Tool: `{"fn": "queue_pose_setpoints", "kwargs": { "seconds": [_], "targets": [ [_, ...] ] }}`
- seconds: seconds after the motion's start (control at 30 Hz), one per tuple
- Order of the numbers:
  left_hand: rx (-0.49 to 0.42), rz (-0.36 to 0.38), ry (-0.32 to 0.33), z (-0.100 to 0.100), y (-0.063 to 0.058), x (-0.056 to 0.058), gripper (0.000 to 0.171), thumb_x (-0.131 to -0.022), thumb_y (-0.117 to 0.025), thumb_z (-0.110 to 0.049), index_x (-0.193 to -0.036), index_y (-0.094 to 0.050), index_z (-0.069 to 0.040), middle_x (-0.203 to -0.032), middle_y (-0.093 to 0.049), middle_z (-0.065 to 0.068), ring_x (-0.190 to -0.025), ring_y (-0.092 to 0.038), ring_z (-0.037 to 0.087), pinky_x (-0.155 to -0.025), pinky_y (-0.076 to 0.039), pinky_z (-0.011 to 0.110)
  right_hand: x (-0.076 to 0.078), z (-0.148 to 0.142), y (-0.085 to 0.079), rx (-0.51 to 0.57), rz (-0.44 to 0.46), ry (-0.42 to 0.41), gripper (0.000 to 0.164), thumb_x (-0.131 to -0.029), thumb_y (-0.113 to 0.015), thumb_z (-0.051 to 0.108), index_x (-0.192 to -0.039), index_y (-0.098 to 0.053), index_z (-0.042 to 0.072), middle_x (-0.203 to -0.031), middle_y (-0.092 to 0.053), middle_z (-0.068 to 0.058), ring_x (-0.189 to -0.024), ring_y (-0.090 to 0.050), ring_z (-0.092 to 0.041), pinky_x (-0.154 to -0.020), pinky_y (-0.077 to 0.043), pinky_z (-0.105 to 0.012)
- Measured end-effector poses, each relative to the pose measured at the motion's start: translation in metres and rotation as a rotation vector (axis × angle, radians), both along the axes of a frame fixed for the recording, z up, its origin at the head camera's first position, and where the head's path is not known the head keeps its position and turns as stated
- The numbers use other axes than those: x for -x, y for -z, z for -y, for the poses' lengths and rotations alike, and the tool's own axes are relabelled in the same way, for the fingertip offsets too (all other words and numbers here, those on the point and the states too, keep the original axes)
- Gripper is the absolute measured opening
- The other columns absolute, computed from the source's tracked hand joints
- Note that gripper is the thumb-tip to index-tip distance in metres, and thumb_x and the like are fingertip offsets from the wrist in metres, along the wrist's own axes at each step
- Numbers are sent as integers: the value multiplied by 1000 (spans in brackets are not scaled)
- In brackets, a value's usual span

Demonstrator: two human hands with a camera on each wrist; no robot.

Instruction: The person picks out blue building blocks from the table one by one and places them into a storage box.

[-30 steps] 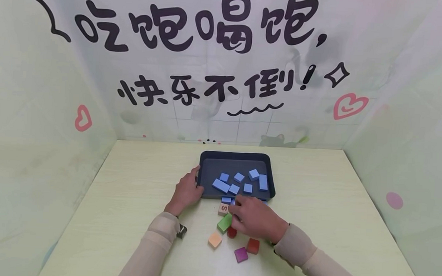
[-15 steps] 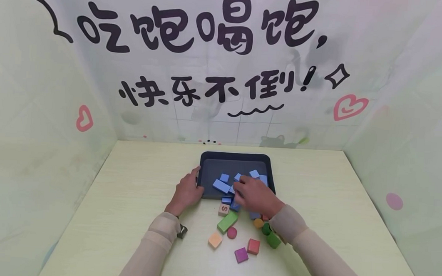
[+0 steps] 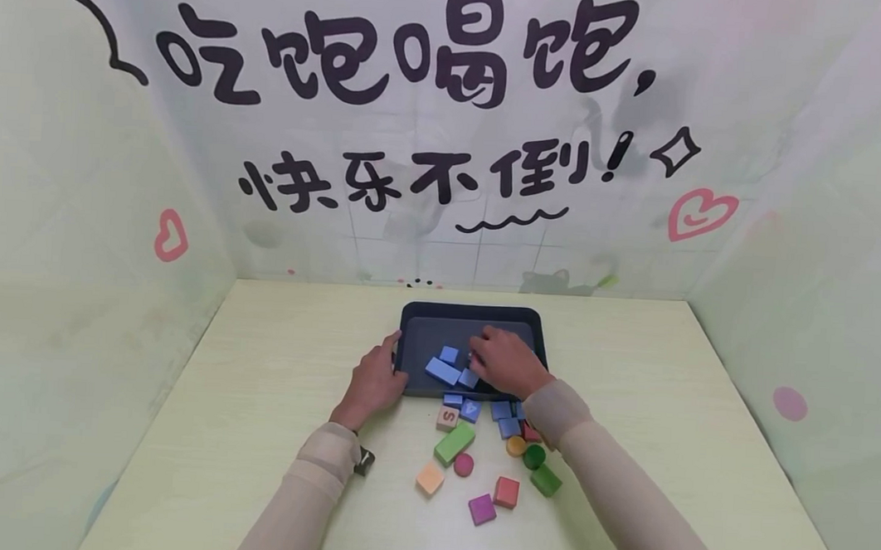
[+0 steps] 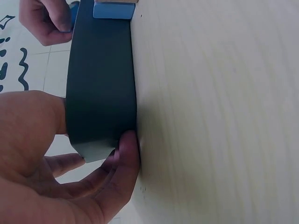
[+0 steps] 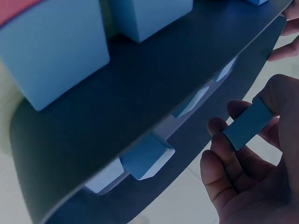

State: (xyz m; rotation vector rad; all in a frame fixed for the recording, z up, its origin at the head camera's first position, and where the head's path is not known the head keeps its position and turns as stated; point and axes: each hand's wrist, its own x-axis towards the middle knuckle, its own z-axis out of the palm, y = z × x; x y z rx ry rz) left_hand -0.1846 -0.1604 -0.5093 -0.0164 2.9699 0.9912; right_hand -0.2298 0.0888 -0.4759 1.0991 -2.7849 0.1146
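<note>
The dark tray (image 3: 430,331) lies at the back of the table with several blue blocks inside, among them a long one (image 3: 443,370). My left hand (image 3: 373,381) grips the tray's left front corner; in the left wrist view the thumb goes over the rim and the fingers curl against the outer wall. Above the tray's interior, my right hand (image 3: 509,363) pinches a small blue block (image 5: 247,123) between thumb and fingertips, as the right wrist view shows. That hand hides some of the blocks in the tray in the head view.
Several blue blocks (image 3: 509,428) stand along the tray's front wall. Nearer are a lettered wooden cube (image 3: 447,417), a light green block (image 3: 454,443), a pink disc (image 3: 464,465), a purple cube (image 3: 482,509) and a red cube (image 3: 506,492). A black piece (image 3: 364,461) lies by the left wrist.
My right hand has moved from the blocks in front of the tray, back over its front wall, carrying the small blue block. My left hand has stayed at the tray's corner.
</note>
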Motion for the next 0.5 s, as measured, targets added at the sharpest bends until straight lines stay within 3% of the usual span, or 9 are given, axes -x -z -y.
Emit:
{"fn": "queue_pose_setpoints", "kwargs": {
  "seconds": [0.23,0.5],
  "targets": [
    [-3,-1,-5,0,0,1,74,-87,-62,-12,-154,-33,-11,-108,-58,10,-88,-54,24,-72,-46,40,17,6,-2,-71,4,46,12,-97,-62,23,-100,-67,13,-90,-52,-3,-74,-48,-16,-69,-46,-31],
    [5,-11,4,1,1,0,73,-86,-62,-13,-154,-34,-9,-107,-58,9,-87,-54,24,-73,-45,42,27,8,-2,-113,70,99,16,-99,-59,21,-108,-71,13,-96,-50,-4,-78,-47,-18,-72,-45,-32]
  ]
}}
